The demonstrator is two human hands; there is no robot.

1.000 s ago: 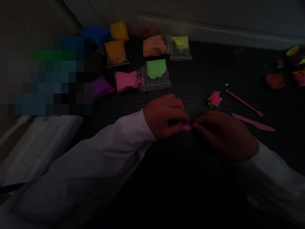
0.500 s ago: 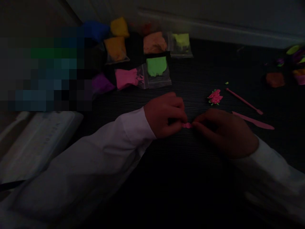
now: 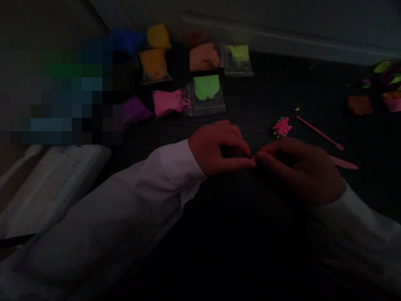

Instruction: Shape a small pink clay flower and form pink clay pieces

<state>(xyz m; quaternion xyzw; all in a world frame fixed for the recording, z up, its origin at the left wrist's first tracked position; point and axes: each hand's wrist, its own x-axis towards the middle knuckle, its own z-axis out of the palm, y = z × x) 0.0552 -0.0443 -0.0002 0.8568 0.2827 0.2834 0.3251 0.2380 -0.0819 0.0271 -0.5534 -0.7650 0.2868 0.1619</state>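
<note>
In the dim head view, a small bit of pink modelling clay [image 3: 253, 158] shows between the fingertips of both hands, mostly covered by them. My left hand [image 3: 216, 148] has its thumb and forefinger closed at the clay's left end. From the other side, my right hand [image 3: 302, 169] pinches the clay with thumb and forefinger. Just beyond my right hand lies a pink clay flower [image 3: 282, 126] with green leaves. A thin pink modelling stick [image 3: 319, 133] rests to its right. Partly under my right hand is a pink plastic knife [image 3: 344, 162].
Bags of pink [image 3: 167, 102], green [image 3: 206, 87], orange [image 3: 154, 63] and yellow clay [image 3: 239, 53] lie at the back left. A brown lump [image 3: 359, 105] sits far right. A white box-like object [image 3: 56, 188] is at the left; a blurred patch hides the area behind it.
My fingertips have come together over the pink clay, which shows less now. The left hand's thumb and forefinger have stretched out to the right. The right hand covers more of the knife.
</note>
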